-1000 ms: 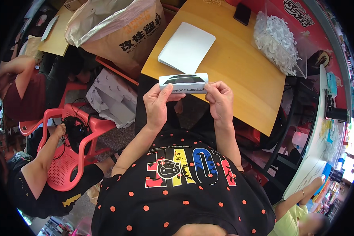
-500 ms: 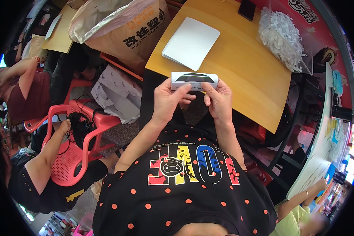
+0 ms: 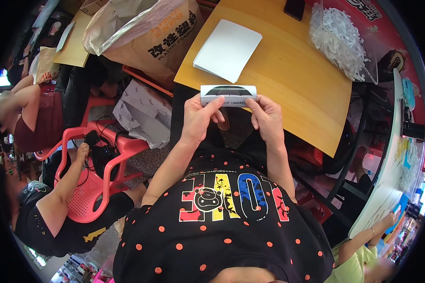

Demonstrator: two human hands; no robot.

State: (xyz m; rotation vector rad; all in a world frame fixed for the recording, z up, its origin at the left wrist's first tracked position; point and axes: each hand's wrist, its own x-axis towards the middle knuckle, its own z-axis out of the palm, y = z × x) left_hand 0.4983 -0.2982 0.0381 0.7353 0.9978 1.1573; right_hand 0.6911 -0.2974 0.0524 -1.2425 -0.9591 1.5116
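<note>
The left hand [image 3: 197, 120] pinches the left part of a curled printed sheet [image 3: 228, 90], its thumb lying over the lower front face, while the right hand [image 3: 267, 120] grips the right end, its thumb pressed at the lower right corner. Some of the left fingers show below the sheet, but the parts of both hands behind it are hidden, so how far they reach cannot be told. The left thumb also covers part of the lettering on the sheet's grey lower band, and the back of the sheet is out of sight. The sheet's long axis runs left to right, nearly level across the person's front; its print stands right way up for the wearer, the dome of the pictured dark umbrella pointing away from the body. Held up by both hands, it overlaps the near edge of a wooden table [image 3: 293, 89] in this view. Just beyond it lies a stack of white paper [image 3: 227, 51], slightly fanned and turned at a slant. Farther out, a dark phone [image 3: 294, 8] is cut off by the upper edge, and a clear plastic bin [image 3: 372, 66] holds a heap of white strips [image 3: 337, 40]. To the left, a large brown paper sack [image 3: 139, 42] stands beside the table, its base hidden, and black cables [image 3: 99, 146] tangle over a red plastic chair [image 3: 85, 195], too dark to separate.
</note>
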